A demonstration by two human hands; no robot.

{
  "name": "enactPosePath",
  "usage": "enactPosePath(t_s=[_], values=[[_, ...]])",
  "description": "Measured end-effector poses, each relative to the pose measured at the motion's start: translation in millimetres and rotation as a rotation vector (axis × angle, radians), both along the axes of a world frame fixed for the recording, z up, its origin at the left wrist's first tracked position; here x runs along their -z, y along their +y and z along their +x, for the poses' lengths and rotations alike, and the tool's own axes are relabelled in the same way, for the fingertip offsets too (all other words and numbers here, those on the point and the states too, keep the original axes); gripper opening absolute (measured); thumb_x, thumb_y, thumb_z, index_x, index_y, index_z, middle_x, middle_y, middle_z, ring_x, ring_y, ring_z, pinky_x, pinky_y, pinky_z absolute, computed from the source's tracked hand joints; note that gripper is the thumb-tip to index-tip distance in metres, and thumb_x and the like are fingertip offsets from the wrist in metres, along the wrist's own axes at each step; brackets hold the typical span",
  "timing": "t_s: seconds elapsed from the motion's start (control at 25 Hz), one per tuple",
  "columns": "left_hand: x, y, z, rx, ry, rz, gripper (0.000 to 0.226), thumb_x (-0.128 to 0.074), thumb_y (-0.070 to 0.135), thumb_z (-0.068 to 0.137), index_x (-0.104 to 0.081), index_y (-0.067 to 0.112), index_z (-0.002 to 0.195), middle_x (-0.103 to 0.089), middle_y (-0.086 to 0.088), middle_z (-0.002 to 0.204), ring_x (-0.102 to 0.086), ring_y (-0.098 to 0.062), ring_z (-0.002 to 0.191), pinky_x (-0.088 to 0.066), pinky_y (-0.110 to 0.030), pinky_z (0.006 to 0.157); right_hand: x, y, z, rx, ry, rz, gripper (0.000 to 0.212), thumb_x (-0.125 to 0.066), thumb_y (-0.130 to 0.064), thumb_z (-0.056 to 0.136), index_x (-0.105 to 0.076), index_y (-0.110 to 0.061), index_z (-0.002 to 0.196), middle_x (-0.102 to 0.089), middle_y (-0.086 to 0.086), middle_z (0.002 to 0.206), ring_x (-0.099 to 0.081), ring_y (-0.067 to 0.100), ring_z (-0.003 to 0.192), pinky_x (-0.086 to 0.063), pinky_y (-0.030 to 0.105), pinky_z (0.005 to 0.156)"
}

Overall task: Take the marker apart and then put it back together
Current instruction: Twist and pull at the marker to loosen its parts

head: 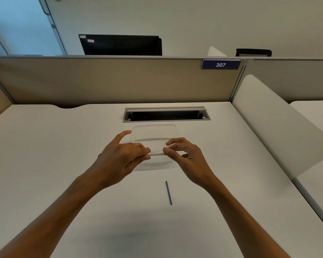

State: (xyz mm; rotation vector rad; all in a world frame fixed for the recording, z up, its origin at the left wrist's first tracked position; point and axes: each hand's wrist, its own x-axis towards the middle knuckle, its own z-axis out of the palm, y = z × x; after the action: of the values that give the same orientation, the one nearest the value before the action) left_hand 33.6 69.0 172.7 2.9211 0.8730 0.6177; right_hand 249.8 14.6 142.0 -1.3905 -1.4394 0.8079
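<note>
Marker (156,153), smooth white tube, pinched by left hand (119,157) and right hand (185,155), possibly capless

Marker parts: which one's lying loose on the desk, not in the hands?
The thin blue rod, alone on the desk nearer the person. The white barrel is gripped by the left hand and pinched by the right hand.

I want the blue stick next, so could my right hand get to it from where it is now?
Probably yes. The blue stick lies alone on the bare desk, near the right hand, nothing between them. But that hand pinches the end of the white marker body, so it must let go first.
</note>
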Motion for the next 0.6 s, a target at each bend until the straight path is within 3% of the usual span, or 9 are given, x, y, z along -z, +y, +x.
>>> enactPosePath(t_s=[0.16, 0.4, 0.6], values=[[-0.9, -0.2, -0.5, -0.009, -0.007, -0.007, 0.031, -0.05, 0.033, 0.09, -0.071, 0.014, 0.103, -0.075, -0.004, 0.095, -0.07, -0.017, 0.081, -0.031, -0.046, 0.107, -0.9, -0.4, 0.5, -0.063, 0.006, -0.007, 0.022, -0.061, -0.037, 0.089, -0.073, -0.024, 0.076, -0.065, -0.006, 0.107, -0.059, 0.01, 0.105, -0.049, 0.024, 0.08], [-1.6, -0.8, -1.5, -0.013, -0.017, -0.029, 0.031, -0.051, 0.032, 0.088, -0.071, 0.014, 0.104, -0.075, -0.004, 0.097, -0.07, -0.017, 0.083, -0.029, -0.044, 0.108, -1.9, 2.4, 6.4, -0.071, 0.001, 0.004, 0.003, -0.071, -0.028, 0.085, -0.073, -0.026, 0.083, -0.062, -0.014, 0.112, -0.059, 0.004, 0.105, -0.05, 0.015, 0.077], [-3.0, -0.3, 1.1, -0.017, -0.018, -0.024, 0.032, -0.051, 0.031, 0.088, -0.071, 0.012, 0.104, -0.075, -0.005, 0.097, -0.07, -0.018, 0.085, -0.028, -0.044, 0.107, 1.3, 1.4, 5.6, -0.042, 0.032, 0.053, 0.012, -0.076, -0.027, 0.081, -0.071, -0.024, 0.092, -0.064, -0.007, 0.111, -0.064, 0.005, 0.093, -0.052, 0.016, 0.071]])
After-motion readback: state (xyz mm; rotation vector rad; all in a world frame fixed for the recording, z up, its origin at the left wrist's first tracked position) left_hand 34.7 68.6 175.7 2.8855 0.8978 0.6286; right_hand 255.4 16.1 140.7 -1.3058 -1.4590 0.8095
